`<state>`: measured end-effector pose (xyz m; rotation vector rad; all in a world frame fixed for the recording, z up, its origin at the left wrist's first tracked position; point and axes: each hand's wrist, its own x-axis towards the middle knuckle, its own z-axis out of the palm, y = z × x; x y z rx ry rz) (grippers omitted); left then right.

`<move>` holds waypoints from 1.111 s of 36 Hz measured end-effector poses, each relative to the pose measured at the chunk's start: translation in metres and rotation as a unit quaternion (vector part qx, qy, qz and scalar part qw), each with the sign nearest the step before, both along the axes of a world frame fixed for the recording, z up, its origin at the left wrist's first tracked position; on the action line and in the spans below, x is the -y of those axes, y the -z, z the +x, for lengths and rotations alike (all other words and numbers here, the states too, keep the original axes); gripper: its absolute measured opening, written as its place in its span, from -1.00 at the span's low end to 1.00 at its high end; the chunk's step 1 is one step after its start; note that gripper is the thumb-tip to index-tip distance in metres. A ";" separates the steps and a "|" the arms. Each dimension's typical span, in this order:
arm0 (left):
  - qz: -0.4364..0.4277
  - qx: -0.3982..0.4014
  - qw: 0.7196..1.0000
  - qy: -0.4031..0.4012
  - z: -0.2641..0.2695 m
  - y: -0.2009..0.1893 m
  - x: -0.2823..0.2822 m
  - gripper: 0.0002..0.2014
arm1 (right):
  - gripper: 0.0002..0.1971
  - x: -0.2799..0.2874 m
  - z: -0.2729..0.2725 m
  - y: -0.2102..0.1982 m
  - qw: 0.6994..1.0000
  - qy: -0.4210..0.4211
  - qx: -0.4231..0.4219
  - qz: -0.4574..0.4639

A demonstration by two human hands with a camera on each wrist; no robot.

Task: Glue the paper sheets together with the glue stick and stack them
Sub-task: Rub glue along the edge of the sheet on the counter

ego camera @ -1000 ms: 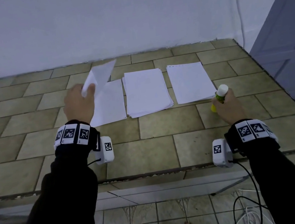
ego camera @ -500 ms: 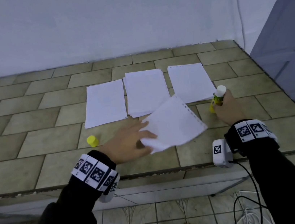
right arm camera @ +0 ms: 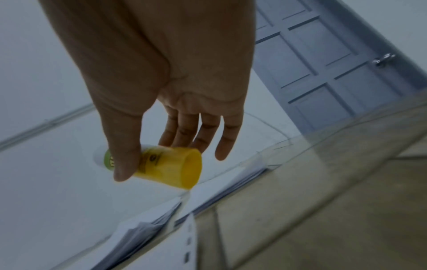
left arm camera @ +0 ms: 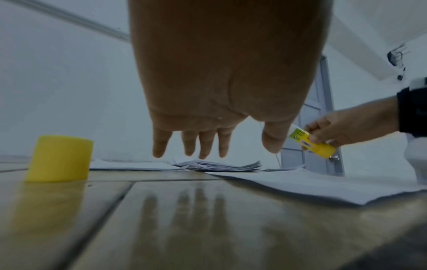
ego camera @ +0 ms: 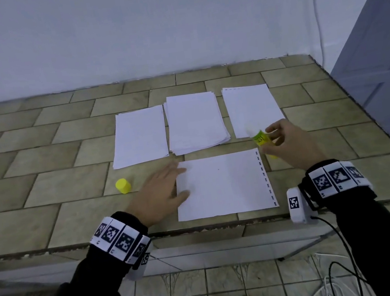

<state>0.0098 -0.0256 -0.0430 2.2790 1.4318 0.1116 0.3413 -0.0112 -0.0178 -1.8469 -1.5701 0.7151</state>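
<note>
A white sheet with a punched right edge (ego camera: 224,185) lies flat near the front of the tiled counter. My left hand (ego camera: 162,190) lies flat and open at its left edge, fingers straight (left arm camera: 203,146). My right hand (ego camera: 288,142) holds the yellow-green glue stick (ego camera: 261,138) (right arm camera: 161,164) between thumb and fingers, tilted, above the sheet's far right corner. The stick also shows in the left wrist view (left arm camera: 312,144). Its yellow cap (ego camera: 123,186) (left arm camera: 60,159) stands on the tiles left of my left hand.
Behind the sheet lie a single sheet (ego camera: 139,136), a thicker pile of sheets (ego camera: 194,122) and another sheet (ego camera: 252,109). The counter's front edge (ego camera: 200,230) runs just under my wrists. A grey door (ego camera: 383,71) stands at the right. Cables hang at the lower right.
My left hand carried a sheet from the back left down to the front and laid it flat. My right hand lifted and tilted the glue stick, moving left toward the sheet.
</note>
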 end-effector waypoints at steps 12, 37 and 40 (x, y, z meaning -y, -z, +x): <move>-0.019 -0.160 0.983 -0.084 0.020 0.010 0.014 -0.21 | -0.76 -0.017 -0.067 -0.015 0.992 -0.113 -0.017 0.051; 0.093 -0.083 0.986 -0.109 0.021 0.047 0.010 0.02 | -0.82 -0.043 -0.170 -0.003 0.972 -0.216 0.074 0.046; 0.092 -0.083 0.986 -0.109 0.021 0.048 0.011 0.04 | -0.79 -0.041 -0.167 0.000 0.972 -0.213 0.085 0.045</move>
